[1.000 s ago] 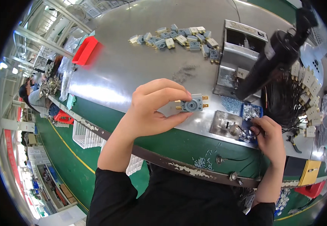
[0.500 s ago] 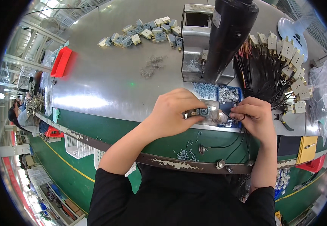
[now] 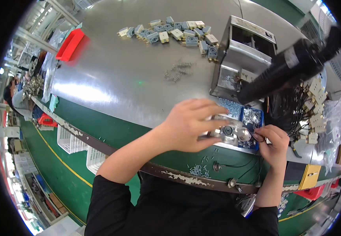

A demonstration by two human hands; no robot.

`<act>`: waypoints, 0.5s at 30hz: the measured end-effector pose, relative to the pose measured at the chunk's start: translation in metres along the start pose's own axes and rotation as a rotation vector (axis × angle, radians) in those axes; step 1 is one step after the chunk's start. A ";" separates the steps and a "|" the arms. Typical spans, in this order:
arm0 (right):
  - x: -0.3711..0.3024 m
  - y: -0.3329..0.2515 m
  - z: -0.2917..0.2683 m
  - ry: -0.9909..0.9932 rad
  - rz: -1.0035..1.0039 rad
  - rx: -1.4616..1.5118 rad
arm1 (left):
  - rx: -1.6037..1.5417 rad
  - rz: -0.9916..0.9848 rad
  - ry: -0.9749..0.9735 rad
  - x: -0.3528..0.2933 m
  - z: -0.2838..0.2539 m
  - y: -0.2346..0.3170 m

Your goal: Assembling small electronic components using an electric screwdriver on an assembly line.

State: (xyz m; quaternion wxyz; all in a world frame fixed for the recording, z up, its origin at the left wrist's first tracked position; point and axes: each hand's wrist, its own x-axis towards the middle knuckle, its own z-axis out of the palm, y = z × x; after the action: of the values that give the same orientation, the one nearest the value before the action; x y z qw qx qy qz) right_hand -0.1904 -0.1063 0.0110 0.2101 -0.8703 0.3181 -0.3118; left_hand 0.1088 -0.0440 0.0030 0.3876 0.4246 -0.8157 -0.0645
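My left hand (image 3: pixel 190 125) hovers just left of a metal fixture (image 3: pixel 230 141), its fingers spread and holding nothing. A small grey plastic housing with a round centre (image 3: pixel 228 130) sits in that fixture. Beside it, on the right, is a shiny round metal cup (image 3: pixel 244 135). My right hand (image 3: pixel 273 144) pinches a thin black wire (image 3: pixel 253 132) near the cup; the fingertips partly hide where the two meet. More metal cups on black wires lie at the front edge, one of them a round cup (image 3: pixel 217 166).
Behind the fixture stand a steel machine (image 3: pixel 239 59) and a slanted black cylinder (image 3: pixel 292 65). A blue tray (image 3: pixel 262 118) holds small metal parts. Grey and cream housings (image 3: pixel 177 34), springs (image 3: pixel 174 72), loose screws (image 3: pixel 198 170) and a red bin (image 3: pixel 70 44) lie around.
The left fingers have come off the grey housing and spread apart. My right hand keeps its pinch on the wire. The whole view has shifted and tilted.
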 end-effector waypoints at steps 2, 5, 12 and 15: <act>0.000 -0.004 -0.002 -0.005 0.050 -0.024 | -0.051 -0.103 0.056 -0.002 -0.018 -0.017; 0.003 -0.008 0.000 0.030 0.023 -0.038 | 0.073 -0.353 0.162 0.002 -0.036 -0.047; 0.005 -0.011 0.003 0.015 0.006 -0.001 | 0.295 -0.472 -0.032 0.040 -0.040 -0.106; 0.003 -0.008 -0.005 -0.031 -0.007 0.019 | 0.395 -0.482 0.000 0.045 -0.050 -0.121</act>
State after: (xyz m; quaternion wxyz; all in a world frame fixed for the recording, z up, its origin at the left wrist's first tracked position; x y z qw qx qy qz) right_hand -0.1887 -0.1035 0.0197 0.2223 -0.8741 0.3089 -0.3020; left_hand 0.2055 -0.1431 0.0108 0.2712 0.6728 -0.6883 0.0055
